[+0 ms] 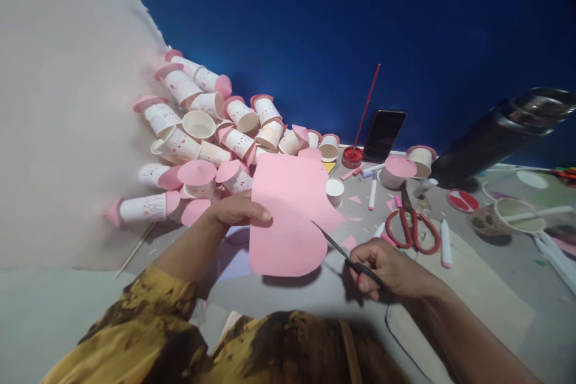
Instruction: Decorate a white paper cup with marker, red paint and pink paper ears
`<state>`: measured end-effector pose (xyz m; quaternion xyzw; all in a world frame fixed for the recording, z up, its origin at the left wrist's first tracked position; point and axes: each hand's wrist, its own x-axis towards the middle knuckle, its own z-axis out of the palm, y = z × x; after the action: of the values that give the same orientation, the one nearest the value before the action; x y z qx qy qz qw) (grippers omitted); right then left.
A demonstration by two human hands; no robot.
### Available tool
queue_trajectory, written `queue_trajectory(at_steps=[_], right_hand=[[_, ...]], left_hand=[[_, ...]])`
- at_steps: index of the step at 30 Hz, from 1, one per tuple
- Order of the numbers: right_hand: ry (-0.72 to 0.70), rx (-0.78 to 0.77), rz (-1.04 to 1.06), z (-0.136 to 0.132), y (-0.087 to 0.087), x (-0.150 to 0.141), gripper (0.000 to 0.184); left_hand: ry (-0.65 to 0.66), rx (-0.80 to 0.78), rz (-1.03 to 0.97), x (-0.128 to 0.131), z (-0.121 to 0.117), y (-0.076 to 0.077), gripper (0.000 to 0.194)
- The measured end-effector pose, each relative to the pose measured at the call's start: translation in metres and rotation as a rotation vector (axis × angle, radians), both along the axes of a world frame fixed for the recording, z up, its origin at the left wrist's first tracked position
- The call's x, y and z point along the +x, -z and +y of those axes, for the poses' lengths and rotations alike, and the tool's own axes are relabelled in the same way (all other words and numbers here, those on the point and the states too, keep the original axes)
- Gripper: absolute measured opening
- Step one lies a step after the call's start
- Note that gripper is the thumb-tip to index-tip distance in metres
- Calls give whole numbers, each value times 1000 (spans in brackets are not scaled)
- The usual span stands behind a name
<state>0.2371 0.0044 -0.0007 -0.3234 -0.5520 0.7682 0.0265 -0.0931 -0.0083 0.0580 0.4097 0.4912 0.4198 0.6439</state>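
Note:
My left hand [240, 211] is closed on the left edge of a pink paper sheet [288, 210], with the thumb on top and the fingers hidden behind. The sheet's right side has a curved cut and a pointed piece sticking out. In my right hand [382, 267] is a pair of dark-handled scissors [335, 246], its blades over the sheet's lower right part. Pink paper scraps [355, 200] lie just right of the sheet. Behind it are many decorated paper cups [234, 144], piled up, several with pink paper tops.
Red-handled scissors [413, 234] and several white markers [445, 243] lie on the right. Further back stand a phone [384, 135], a red pot with a thin stick [352, 157] and a dark flask [495, 138]. A blue wall [342, 30] bounds the table behind.

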Motion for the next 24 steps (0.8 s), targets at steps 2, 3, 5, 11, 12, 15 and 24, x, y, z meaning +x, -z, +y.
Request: queue_trajectory(at_steps=[2,3,5,11,12,15,24], right_hand=[[42,47,18,2,0,1,51],[71,68,30,3,1,1,52],[152,106,67,4,4,1,55],[392,152,183,1,17,-8,64],[404,147,187,0,18,-11,65],[397,119,186,-4,18,-16,68],[373,94,176,-6,30,-16,69]], left_hand=[[65,-7,-120,4,0,3,50],[74,20,-188,7,-2,5,56],[3,84,-314,15,-9,12,71],[-267,166,-640,73,-38,54,81],[-297,149,-642,85,-38,59,82],[-413,119,-630,114,-28,62,82],[-530,61,-594,127,-6,51,45]])
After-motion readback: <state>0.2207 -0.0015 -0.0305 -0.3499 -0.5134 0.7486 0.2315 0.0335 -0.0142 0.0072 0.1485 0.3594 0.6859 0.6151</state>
